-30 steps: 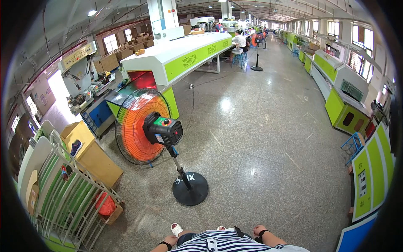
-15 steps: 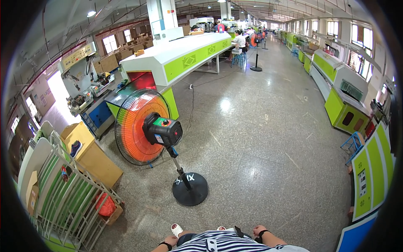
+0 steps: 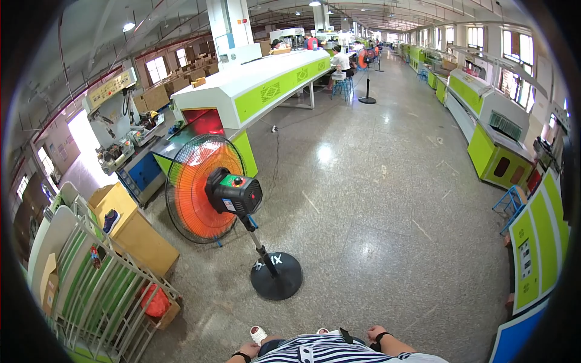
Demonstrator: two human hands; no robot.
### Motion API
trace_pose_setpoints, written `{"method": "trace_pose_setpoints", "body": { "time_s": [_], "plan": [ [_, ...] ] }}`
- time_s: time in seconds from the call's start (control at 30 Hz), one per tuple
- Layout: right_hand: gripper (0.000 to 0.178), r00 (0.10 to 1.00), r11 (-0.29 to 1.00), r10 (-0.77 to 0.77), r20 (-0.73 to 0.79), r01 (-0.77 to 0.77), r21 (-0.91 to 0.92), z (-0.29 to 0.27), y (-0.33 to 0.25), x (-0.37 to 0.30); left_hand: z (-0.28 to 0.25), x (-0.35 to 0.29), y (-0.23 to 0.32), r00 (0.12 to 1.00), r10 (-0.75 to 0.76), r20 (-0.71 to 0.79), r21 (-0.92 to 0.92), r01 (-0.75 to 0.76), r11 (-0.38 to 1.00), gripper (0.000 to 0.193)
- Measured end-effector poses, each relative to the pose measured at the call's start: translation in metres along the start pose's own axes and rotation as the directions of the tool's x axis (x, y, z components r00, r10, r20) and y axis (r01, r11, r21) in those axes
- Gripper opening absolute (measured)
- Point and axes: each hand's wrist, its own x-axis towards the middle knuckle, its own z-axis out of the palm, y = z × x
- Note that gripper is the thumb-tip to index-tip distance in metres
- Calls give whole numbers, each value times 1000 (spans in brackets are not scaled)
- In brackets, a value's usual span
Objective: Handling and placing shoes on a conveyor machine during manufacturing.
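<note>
1. Both hands sit right at the bottom edge, tucked against the person's blue-and-white striped shirt. The left hand has a dark band on the wrist, and only the wrist and a bit of forearm show, so I can't tell whether its fingers are spread or curled.
2. The right hand also wears a dark wrist strap. It looks loosely curled by the hip, with nothing visibly in it, but honestly it's too small to be sure of the grip.
3. Nearest thing to the hands is the big pedestal fan with the orange blades and round wire cage. It stands on the speckled grey polished floor, ahead of the person and a little to the left, well apart from both hands.
4. The fan's black motor housing with a green top faces the camera, and a slanted pole runs down to a round black base plate.
5. A white shoe toe pokes out just above the shirt.
6. On the left there's a white metal wire rack with a red bag in it, and a tan cardboard box beside it.
7. Behind the fan runs a long white-and-lime-green machine, with more green machines along the right wall.
8. Far back, other people sit at the line.
</note>
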Motion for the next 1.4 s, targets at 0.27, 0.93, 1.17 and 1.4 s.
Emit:
{"method": "trace_pose_setpoints", "body": {
  "time_s": [0.27, 0.93, 1.17, 1.4],
  "plan": [
    [32, 997, 996, 77, -2, -77, 47, -3, -9, -12, 2, 11, -5, 999, -10, -30, -5, 10, 1000, 52],
    [23, 1000, 1000, 18, -1, -18, 11, 4, 1, 0, 5, 25, -17, 995, 68, -66, 6, -68, 998, 59],
    [32, 997, 996, 78, -1, -78, 45, 10, 7, 11, 5, 18, -14, 995, 71, -75, 10, -71, 997, 62],
    [33, 994, 992, 103, 19, -104, 66, 9, 7, 11, 3, 11, -5, 998, 39, -44, 15, -38, 999, 61]
  ]
}}
